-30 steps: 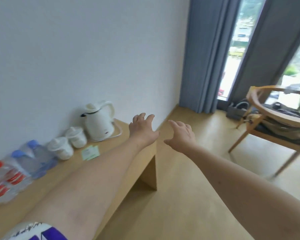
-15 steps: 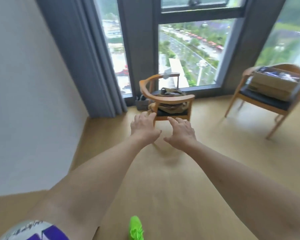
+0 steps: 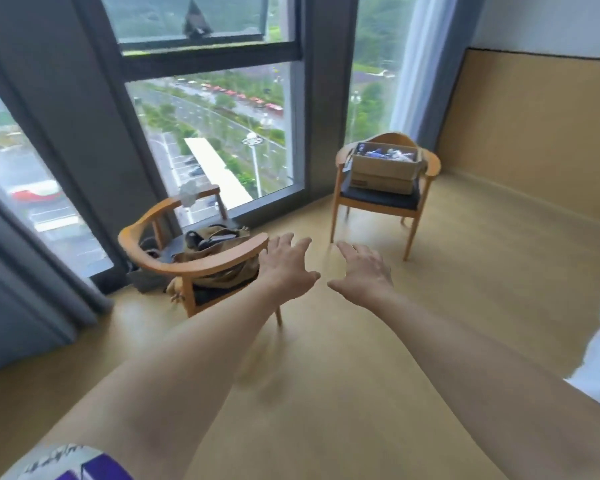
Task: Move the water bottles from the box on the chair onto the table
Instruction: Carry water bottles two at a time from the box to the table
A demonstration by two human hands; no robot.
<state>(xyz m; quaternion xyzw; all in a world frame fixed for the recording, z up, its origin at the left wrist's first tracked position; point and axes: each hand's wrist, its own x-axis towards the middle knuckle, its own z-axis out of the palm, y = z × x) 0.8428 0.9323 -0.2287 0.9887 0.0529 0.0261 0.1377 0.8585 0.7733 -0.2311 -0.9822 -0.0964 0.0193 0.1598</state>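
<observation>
Both hands, left (image 3: 286,268) and right (image 3: 364,270), spread flat and empty, well short of the cardboard box (image 3: 383,169) on the curved wooden chair (image 3: 430,164)

Daylit corner room
Tall windows (image 3: 208,126) with grey curtains (image 3: 18,282), wood floor (image 3: 326,375), tan wall panel (image 3: 534,133)

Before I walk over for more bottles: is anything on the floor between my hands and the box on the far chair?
Nothing visible: bare floor lies between both hands and the box. The nearer chair stands off to the left.
</observation>
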